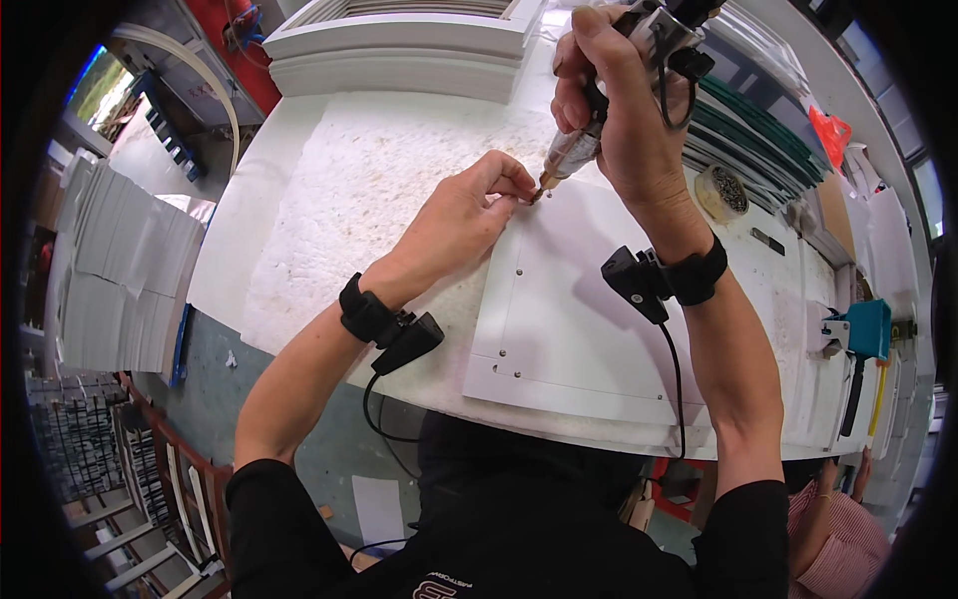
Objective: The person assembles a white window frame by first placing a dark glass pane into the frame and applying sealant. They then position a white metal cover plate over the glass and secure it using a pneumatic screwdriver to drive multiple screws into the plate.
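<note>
My right hand grips a power screwdriver from above. Its bit points down at the far left corner of a white panel lying on the worktable. My left hand is beside the bit, with thumb and forefinger pinched together at that corner; whatever sits between the fingertips is too small to make out. Several small screws dot the panel along its thin marked lines, among them a screw on the left side. Each wrist wears a black strap with a small cabled device.
A round tub of screws stands right of the panel, near a small dark metal piece. White frames are stacked at the back, white boards at the left. Green strips lie at the far right. Another person's striped sleeve shows lower right.
</note>
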Demonstrator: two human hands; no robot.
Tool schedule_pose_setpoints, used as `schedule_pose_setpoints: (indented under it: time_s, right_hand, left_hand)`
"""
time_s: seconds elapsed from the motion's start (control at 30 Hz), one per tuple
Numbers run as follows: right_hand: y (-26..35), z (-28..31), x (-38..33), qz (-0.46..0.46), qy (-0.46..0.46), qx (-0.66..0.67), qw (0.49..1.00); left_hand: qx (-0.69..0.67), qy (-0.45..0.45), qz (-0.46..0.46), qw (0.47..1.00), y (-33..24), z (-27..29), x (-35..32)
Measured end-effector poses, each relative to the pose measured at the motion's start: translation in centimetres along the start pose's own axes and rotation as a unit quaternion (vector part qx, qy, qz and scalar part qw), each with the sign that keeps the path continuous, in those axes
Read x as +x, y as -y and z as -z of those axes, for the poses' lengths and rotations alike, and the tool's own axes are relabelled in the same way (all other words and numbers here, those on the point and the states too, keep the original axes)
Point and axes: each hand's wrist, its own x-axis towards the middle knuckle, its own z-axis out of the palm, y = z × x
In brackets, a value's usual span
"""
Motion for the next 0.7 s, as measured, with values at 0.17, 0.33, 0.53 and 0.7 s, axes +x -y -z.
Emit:
schedule_pose_setpoints:
  time_s: [0.17, 0.33, 0.53, 0.7]
  right_hand:
    - [-1.5, 0.7, 0.8, -0.010, 0.021, -0.007, 1.000]
    - [-1.9, 0.3, 0.7, -0.021, 0.057, 0.013, 0.998]
    - [-2.6, 0.3, -0.2, 0.003, 0.083, -0.014, 0.996]
    - [-2.3, 0.3, 0.2, -0.002, 0.121, -0.046, 0.992]
  left_hand:
    - [0.023, -0.006, -0.022, 0.999, 0.0, 0.0, 0.0]
    - [-0.032, -0.039, -0.009, 0.999, 1.0, 0.2, 0.1]
    - [-0.070, -0.027, -0.008, 0.997, 1.7, 0.4, 0.3]
    - [-0.024, -0.032, -0.008, 0.999, 1.1, 0.2, 0.3]
